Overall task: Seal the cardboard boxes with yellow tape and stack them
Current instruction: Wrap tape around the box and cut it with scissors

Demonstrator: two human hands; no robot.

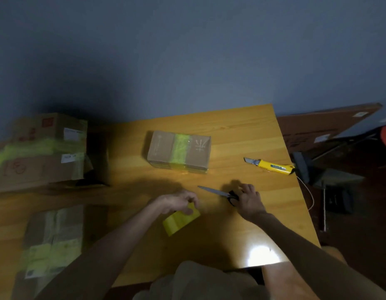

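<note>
Fingers, left hand [177,202]: curled round yellow tape roll [180,220], above table [231,131]
Fingers, right hand [248,200]: gripping scissors [218,192] handles, blades flat on table
Taped box [179,151]: mid-table, beyond both hands

It looked like a makeshift packing room: taped cardboard boxes [40,148] lay left of the left hand [179,201], a utility knife [272,166] beyond the right hand [249,199].

A yellow utility knife [272,166] lies near the right edge of the wooden table [241,126], its blade out and pointing left. Behind the table stands a grey-blue wall [187,50]. A thin pale cord [311,194] curves down beside the table's right edge, above the dark floor [360,245].
</note>
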